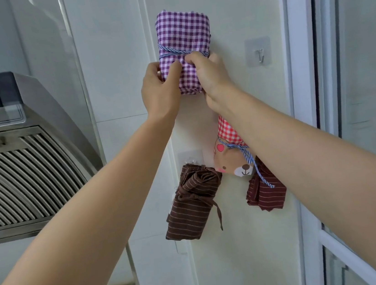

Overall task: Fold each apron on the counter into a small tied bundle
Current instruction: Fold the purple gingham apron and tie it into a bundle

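A purple checked apron bundle, tied round with a blue-and-white striped cord, is held up against the white wall. My left hand grips its lower left edge. My right hand pinches the bundle's front just below the cord, fingers curled into the cloth. Below hang three more bundles: a brown striped one on a hook, a red checked one with a bear face tied with striped cord, and a dark red striped one partly behind my right forearm.
An empty adhesive wall hook sits right of the purple bundle. A steel range hood fills the left side. A white door frame runs down the right. The counter is out of view.
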`<state>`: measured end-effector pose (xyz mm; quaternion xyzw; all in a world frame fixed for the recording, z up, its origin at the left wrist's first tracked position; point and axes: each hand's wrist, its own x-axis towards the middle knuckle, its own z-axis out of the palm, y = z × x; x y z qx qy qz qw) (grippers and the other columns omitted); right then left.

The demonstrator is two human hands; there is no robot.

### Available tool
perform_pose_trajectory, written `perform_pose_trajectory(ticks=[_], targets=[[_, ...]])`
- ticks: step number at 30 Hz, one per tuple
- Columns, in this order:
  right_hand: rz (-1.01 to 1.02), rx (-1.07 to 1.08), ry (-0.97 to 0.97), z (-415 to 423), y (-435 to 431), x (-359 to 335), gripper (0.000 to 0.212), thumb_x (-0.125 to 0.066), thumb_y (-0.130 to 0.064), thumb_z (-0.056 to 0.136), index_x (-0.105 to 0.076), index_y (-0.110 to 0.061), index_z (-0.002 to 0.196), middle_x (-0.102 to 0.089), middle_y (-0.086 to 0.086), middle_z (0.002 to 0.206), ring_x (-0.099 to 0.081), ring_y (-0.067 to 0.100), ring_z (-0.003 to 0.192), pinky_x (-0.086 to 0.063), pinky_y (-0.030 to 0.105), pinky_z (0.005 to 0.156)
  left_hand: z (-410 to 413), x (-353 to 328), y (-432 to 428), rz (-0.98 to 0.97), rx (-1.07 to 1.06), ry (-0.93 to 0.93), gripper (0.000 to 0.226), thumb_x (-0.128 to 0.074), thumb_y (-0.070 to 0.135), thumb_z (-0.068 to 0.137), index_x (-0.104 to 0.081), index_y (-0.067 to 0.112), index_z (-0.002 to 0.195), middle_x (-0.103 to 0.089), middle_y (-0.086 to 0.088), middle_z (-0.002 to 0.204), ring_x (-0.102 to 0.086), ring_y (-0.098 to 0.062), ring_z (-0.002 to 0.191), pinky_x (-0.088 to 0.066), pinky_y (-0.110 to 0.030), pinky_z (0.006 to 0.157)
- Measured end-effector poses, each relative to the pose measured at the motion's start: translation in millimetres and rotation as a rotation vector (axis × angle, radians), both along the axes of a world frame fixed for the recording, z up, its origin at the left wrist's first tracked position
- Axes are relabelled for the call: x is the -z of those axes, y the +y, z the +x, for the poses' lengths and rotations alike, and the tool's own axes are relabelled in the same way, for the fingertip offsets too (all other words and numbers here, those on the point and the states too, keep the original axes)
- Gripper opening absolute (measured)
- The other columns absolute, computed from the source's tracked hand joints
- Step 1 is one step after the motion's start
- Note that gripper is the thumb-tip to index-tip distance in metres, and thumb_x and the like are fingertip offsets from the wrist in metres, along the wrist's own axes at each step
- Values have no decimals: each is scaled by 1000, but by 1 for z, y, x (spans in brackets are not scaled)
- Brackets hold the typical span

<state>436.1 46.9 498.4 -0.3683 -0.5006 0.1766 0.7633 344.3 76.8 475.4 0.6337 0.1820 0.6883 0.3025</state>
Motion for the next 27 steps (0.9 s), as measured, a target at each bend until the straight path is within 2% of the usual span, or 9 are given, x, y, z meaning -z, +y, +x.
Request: perform_pose_trajectory(ticks=[3,6,9,13,16,21,25,27], targets=[[19,26,7,-2,0,0,25,-57,-11,91,-59,-1,114,-69,10,94,-70,19,78,-56,28,60,1,-3,1,8,-13,-8,18,-59,28,92,-57,18,106,-62,6,81,-65,-9,77,-56,-26,69],[8,85,31,-6,4,8,27,-58,-14,90,-48,-7,114,-65,10,106,-68,21,90,-60,36,73,1,2,1,36,-37,-10,25,-59,27,92,-51,26,115,-59,8,76,-63,-6,71,-57,-28,70],[8,117,24,-8,5,14,27,-60,-17,89,-53,-8,113,-68,9,106,-69,22,93,-60,43,80,-2,4,2,44,-37,12,27,-59,29,92,-53,26,118,-62,7,77,-66,-7,74,-59,-31,73],[-33,94,47,-8,4,18,24,-60,-17,89,-62,-6,109,-71,10,102,-70,21,87,-61,39,77,-9,4,2,42,-45,80,24,-58,30,91,-58,25,115,-65,6,80,-70,-14,82,-60,-40,77],[-41,120,51,-9,3,26,24,-59,-18,88,-63,-6,108,-71,10,100,-70,22,87,-61,39,76,-11,11,1,17,-34,114,17,-58,31,90,-60,27,107,-65,5,78,-70,-18,84,-59,-44,79],[-74,95,74,-14,2,40,21,-57,-16,91,-64,-5,107,-70,9,100,-70,24,89,-57,32,68,-14,23,1,-8,-48,139,15,-56,36,84,-62,31,96,-65,0,79,-69,-25,83,-56,-52,79],[-74,83,87,-19,0,49,22,-58,-15,92,-62,-5,111,-70,10,104,-69,22,90,-55,28,64,-16,31,1,-18,-60,143,18,-56,32,89,-64,25,105,-67,-4,80,-67,-18,77,-58,-45,78],[-75,83,86,-23,-2,51,22,-58,-14,92,-60,-7,113,-69,9,106,-68,19,89,-53,26,63,-17,33,-2,-38,-83,139,20,-56,29,92,-64,23,109,-65,-3,76,-64,-13,68,-55,-36,69]])
